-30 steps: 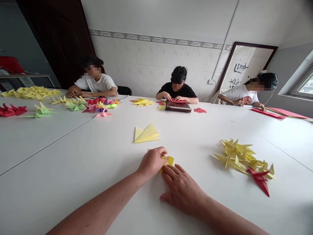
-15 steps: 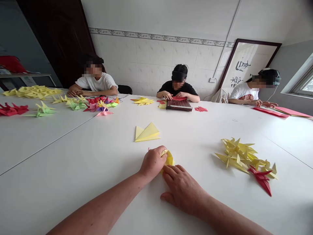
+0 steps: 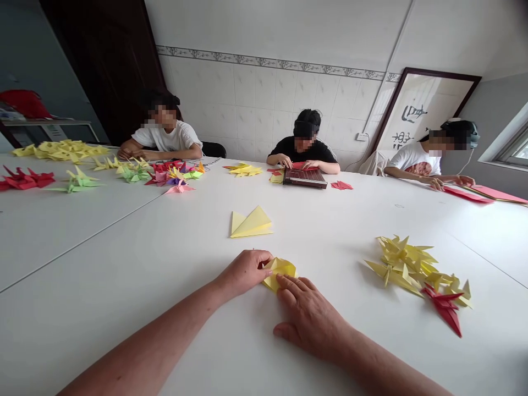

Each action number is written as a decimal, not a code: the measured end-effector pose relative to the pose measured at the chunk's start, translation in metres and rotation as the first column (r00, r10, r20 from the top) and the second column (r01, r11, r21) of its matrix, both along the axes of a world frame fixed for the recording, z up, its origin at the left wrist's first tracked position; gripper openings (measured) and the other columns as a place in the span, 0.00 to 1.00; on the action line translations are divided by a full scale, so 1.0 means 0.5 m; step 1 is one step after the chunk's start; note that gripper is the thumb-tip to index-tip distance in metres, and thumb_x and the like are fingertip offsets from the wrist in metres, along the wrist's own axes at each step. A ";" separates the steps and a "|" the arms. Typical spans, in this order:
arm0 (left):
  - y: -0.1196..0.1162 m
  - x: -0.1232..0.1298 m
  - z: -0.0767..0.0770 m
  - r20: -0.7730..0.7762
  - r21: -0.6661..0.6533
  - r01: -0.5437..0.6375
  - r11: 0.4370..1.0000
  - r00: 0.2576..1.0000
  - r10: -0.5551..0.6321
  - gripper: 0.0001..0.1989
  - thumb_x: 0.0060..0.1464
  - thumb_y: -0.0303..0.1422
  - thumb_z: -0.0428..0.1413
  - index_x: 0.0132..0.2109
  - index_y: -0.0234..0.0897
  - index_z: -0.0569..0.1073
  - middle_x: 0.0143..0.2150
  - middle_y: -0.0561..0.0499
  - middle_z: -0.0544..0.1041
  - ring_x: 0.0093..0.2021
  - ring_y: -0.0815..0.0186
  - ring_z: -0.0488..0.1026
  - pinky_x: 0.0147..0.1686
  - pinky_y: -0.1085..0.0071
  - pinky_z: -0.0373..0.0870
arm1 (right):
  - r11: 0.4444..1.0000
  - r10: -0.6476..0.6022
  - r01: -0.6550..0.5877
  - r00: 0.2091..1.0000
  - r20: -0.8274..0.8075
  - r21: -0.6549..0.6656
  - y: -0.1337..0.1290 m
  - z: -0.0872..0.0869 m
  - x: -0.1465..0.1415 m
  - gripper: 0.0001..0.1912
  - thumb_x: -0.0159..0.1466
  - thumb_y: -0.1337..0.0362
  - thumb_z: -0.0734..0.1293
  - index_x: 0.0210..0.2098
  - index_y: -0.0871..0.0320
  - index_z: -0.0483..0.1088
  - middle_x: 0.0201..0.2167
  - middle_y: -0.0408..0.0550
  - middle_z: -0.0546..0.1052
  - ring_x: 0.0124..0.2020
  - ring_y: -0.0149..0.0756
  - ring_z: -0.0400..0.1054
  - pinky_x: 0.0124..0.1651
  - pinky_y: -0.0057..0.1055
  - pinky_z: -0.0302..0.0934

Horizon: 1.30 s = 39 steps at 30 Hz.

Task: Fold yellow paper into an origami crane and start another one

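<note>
We count:
- left hand (image 3: 243,272): curled, gripping the edge of folded yellow origami paper (image 3: 280,273)
- right hand (image 3: 309,319): open, pressing flat on that paper
- on the white counter (image 3: 124,308): yellow paper cranes (image 3: 402,264)

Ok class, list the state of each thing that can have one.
Folded yellow paper: flat, between both hands.
Left hand: touching it.
Right hand: lying on it.
Yellow folded sheet: untouched, lying apart.
Yellow paper cranes: finished, heaped.
Red paper crane: finished, beside them.
</note>
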State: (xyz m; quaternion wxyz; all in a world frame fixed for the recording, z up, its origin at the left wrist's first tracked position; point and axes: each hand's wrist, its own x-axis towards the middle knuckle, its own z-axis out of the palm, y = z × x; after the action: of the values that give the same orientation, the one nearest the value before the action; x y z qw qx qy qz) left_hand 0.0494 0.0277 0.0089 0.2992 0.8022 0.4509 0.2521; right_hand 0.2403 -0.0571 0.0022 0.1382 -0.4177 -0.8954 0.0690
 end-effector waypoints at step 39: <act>-0.011 0.074 0.008 0.133 -0.161 -0.029 0.987 0.990 0.051 0.12 0.51 0.35 0.51 0.40 0.41 0.77 0.38 0.53 0.80 0.40 0.62 0.75 0.42 0.68 0.69 | 0.999 0.048 -0.048 0.998 0.032 0.004 0.000 -0.005 -0.004 0.18 0.62 0.58 0.65 0.48 0.58 0.63 0.58 0.54 0.64 0.62 0.47 0.51 0.65 0.48 0.43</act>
State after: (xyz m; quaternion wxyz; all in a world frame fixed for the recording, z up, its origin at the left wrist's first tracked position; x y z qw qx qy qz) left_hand 0.0864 0.0221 0.0129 0.3871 0.7476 0.4638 0.2759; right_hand 0.2386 -0.0571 -0.0002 0.1230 -0.3967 -0.9074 0.0636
